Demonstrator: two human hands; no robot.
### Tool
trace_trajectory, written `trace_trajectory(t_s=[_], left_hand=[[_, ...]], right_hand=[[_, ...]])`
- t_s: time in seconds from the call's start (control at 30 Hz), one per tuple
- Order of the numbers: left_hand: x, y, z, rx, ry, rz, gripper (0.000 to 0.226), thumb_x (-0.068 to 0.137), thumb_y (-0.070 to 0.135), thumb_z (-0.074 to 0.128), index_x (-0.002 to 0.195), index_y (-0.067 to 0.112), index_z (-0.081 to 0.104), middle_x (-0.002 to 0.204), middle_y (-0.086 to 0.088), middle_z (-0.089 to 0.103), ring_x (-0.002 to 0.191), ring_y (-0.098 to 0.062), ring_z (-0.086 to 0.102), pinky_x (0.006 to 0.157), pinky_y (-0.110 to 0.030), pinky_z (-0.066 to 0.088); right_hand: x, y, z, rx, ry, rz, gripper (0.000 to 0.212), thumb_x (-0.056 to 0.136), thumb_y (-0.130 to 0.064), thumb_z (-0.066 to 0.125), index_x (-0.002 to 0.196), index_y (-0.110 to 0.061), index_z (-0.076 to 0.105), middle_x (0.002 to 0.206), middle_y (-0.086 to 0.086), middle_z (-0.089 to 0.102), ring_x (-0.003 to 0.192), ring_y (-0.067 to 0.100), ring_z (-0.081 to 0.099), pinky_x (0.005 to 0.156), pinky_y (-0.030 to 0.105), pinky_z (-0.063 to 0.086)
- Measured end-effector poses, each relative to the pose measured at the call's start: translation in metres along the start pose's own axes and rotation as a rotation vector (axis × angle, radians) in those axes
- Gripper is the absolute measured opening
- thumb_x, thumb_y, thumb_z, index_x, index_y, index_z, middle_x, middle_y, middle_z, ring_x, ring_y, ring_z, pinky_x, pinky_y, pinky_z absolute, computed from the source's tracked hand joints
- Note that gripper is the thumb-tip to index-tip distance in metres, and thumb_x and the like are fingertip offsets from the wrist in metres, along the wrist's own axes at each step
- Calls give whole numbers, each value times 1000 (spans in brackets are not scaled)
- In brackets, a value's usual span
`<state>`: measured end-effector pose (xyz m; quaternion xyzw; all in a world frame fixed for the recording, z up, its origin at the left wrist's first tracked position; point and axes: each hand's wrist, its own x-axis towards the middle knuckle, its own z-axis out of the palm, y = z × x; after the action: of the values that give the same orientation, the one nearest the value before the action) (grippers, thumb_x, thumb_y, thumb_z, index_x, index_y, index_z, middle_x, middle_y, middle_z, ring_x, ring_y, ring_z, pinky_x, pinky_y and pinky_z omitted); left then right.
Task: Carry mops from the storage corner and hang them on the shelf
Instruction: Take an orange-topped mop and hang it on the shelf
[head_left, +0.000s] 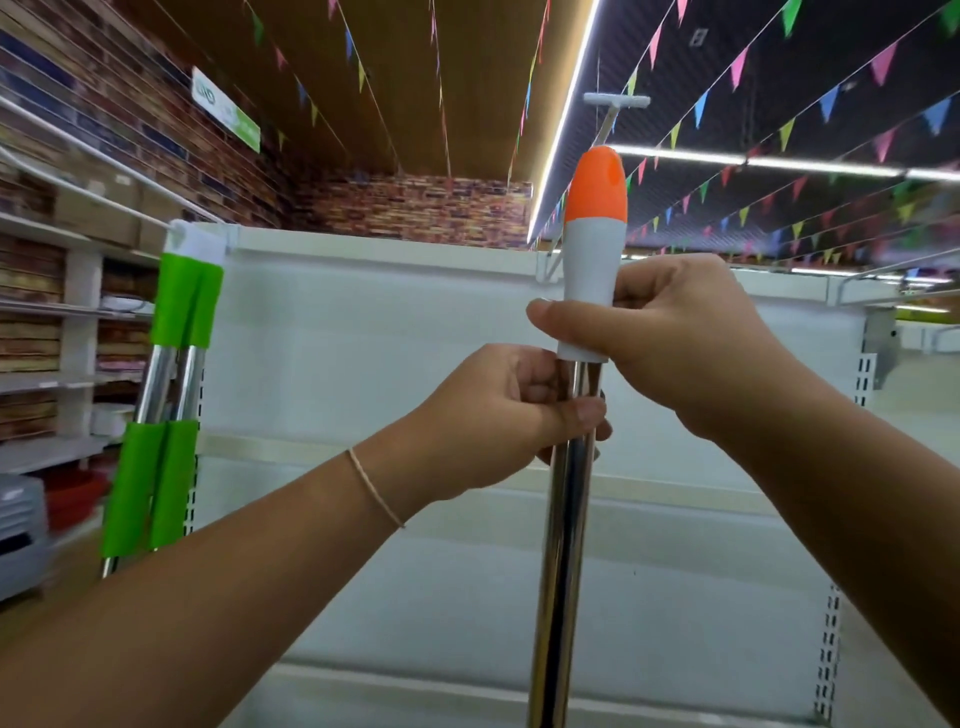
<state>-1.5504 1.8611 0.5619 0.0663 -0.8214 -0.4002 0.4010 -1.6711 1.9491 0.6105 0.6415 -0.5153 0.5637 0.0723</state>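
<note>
Centre frame, mop handle (563, 519) stands near-vertical, long axis 6 to 12 o'clock, orange-tipped white plastic grip (592, 270) pointing up; shaft is polished chrome tube; right hand (670, 332) curled round the white grip, left hand (498, 415) wrapped round the chrome just below it, thin cord bracelet on that wrist; at 9 o'clock two more mops (166, 395) with green sleeves hang against white metal shelf (389, 322); green wall sign (224, 109) at 10 o'clock, text too blurred to read.
</note>
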Motion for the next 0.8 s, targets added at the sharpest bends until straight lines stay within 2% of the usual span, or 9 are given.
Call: trace_trajectory(t_s=[0.07, 0.2, 0.3, 0.4, 0.53, 0.67, 0.8], left_hand=[[2, 3, -3, 0, -26, 3, 7, 91, 7, 61, 97, 4, 64, 88, -11, 74, 83, -32, 73, 85, -51, 57], [8, 10, -9, -7, -72, -19, 10, 93, 2, 57, 101, 0, 61, 89, -15, 73, 81, -32, 72, 79, -43, 59], [13, 13, -10, -18, -104, -39, 10, 93, 1, 55, 101, -1, 61, 89, -16, 72, 81, -32, 72, 73, -37, 59], [16, 12, -9, -16, -139, -45, 14, 93, 1, 54, 105, -5, 59, 91, -16, 72, 85, -34, 72, 73, -37, 58], [19, 6, -8, -25, -154, -48, 12, 94, 1, 54, 103, -4, 60, 90, -15, 72, 84, -33, 71, 75, -39, 58], [23, -3, -5, -11, -117, -72, 17, 94, 2, 54, 107, -8, 59, 92, -18, 71, 84, -34, 71, 74, -40, 58], [24, -9, -4, 10, -114, -88, 21, 94, 1, 54, 111, -11, 58, 95, -19, 71, 86, -35, 71, 78, -43, 57]], right_hand=[[2, -3, 0, -14, 29, -18, 38, 69, -43, 84, 74, -7, 74, 69, 18, 66, 53, 30, 58, 52, 33, 52], [8, -3, 2, -34, 64, -16, 35, 66, -44, 82, 71, -11, 73, 71, 13, 69, 66, 28, 68, 55, 40, 57], [11, 0, 3, -15, 98, -26, 27, 71, -37, 83, 70, -13, 71, 65, 9, 69, 60, 26, 68, 49, 32, 55], [8, 4, 3, 16, 132, -60, 24, 73, -31, 83, 69, -12, 70, 61, 8, 68, 54, 24, 66, 45, 24, 53], [8, 10, 5, 46, 143, -61, 22, 74, -23, 84, 69, -6, 71, 61, 14, 67, 54, 33, 65, 44, 37, 52], [14, 22, 9, 25, 121, -29, 23, 73, -23, 83, 68, -5, 71, 58, 14, 65, 46, 27, 61, 43, 31, 52], [16, 33, 13, 17, 123, -16, 21, 74, -26, 82, 68, -9, 70, 65, 14, 68, 58, 28, 67, 47, 37, 54]])
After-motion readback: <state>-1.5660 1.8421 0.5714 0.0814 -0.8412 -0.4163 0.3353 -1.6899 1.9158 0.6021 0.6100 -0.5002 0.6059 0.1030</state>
